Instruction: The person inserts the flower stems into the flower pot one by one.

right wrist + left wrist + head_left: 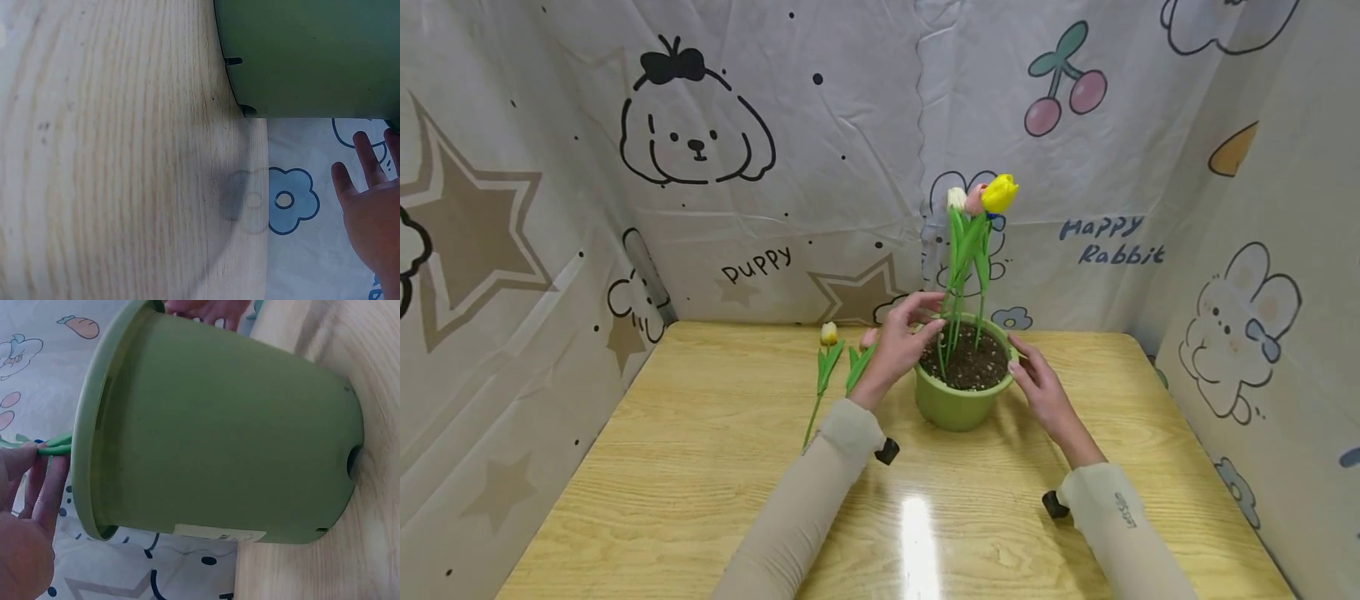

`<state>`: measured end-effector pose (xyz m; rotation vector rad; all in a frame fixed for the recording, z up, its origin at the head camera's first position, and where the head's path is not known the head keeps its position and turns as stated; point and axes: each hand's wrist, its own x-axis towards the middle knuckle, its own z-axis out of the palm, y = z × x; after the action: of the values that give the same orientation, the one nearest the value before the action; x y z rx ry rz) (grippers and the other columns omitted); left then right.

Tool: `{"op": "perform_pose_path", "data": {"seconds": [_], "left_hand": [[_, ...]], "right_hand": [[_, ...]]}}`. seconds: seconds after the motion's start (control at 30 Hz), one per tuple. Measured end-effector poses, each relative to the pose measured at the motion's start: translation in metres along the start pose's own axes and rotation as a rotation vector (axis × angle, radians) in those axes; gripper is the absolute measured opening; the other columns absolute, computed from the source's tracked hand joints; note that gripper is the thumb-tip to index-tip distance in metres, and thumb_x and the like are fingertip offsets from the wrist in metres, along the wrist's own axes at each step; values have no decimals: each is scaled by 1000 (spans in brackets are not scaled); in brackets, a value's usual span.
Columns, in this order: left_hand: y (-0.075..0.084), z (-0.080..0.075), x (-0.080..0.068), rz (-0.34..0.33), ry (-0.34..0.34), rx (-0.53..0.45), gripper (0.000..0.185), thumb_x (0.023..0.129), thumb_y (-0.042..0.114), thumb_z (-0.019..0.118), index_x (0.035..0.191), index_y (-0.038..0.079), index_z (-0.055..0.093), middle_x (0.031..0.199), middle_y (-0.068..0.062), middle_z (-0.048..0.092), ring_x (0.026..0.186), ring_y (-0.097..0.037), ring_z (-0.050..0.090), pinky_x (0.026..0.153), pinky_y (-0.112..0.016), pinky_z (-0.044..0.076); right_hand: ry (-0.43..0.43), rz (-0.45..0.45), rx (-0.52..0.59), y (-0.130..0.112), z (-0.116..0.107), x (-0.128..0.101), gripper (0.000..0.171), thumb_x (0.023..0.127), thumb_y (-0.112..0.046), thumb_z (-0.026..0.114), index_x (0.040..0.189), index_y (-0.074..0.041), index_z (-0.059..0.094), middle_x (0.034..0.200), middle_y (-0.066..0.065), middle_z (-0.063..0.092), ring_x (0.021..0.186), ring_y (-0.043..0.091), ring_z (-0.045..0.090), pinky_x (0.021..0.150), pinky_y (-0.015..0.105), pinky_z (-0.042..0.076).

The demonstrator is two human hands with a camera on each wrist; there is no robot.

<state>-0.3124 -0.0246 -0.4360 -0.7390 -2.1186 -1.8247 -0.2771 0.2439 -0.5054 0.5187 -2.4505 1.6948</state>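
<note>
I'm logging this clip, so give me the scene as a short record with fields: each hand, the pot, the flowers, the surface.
left hand: pinches a green stem above the pot's rim
right hand: fingers straight, at the pot's right rim
pot: green, upright, filled with soil
planted tulips: white, pink and yellow, standing in the soil
loose tulips: two lying on the table left of the pot
table: light wood, glossy
backdrop: cartoon-print sheet
</note>
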Motion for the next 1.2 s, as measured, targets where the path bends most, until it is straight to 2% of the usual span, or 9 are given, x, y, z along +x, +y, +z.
{"op": "perform_pose_path", "data": {"seconds": [0.17, 0.23, 0.5, 0.77, 0.97, 1.2], "left_hand": [[1, 0, 0, 50, 55, 13, 37, 98, 1, 67, 135, 6, 64, 120, -19, 66, 100, -31, 70, 78, -35, 63], [1, 1, 0, 53, 72, 7, 36, 98, 0, 67, 134, 7, 65, 120, -17, 66, 100, -31, 71, 75, -34, 64], [-2, 7, 1, 60, 102, -2, 35, 97, -3, 68, 132, 5, 66, 119, -18, 67, 98, -31, 71, 75, -34, 65], [-1, 14, 3, 134, 90, 23, 33, 97, -4, 67, 130, 0, 66, 117, -19, 67, 96, -33, 72, 72, -26, 64], [-2, 16, 3, 163, 99, 61, 32, 98, -2, 67, 129, 0, 66, 115, -17, 67, 95, -31, 72, 69, -30, 64], [-1, 16, 5, 190, 49, 97, 33, 98, -2, 66, 131, 3, 66, 117, -18, 67, 97, -30, 72, 76, -30, 65]], "right_hand": [[-1, 1, 4, 1, 0, 0, 53, 113, -20, 42, 163, -6, 29, 167, 22, 28, 148, 48, 37, 102, 0, 34], [-2, 1, 8, 2, 0, 0, 53, 113, -20, 42, 163, -6, 29, 167, 22, 28, 148, 48, 37, 102, 0, 34], [2, 3, 1, 2, 1, 1, 53, 113, -20, 42, 163, -7, 30, 167, 21, 28, 148, 47, 37, 102, 0, 34], [7, -6, 2, 2, 0, 0, 53, 113, -18, 42, 163, -6, 29, 168, 22, 28, 148, 49, 37, 102, 0, 34], [5, -11, 1, 4, 1, 1, 53, 113, -19, 42, 163, -8, 30, 167, 21, 29, 145, 47, 39, 102, 1, 35], [9, -16, 12, 4, 0, 1, 52, 113, -18, 42, 162, -5, 30, 166, 23, 30, 146, 48, 38, 102, 1, 35]]}}
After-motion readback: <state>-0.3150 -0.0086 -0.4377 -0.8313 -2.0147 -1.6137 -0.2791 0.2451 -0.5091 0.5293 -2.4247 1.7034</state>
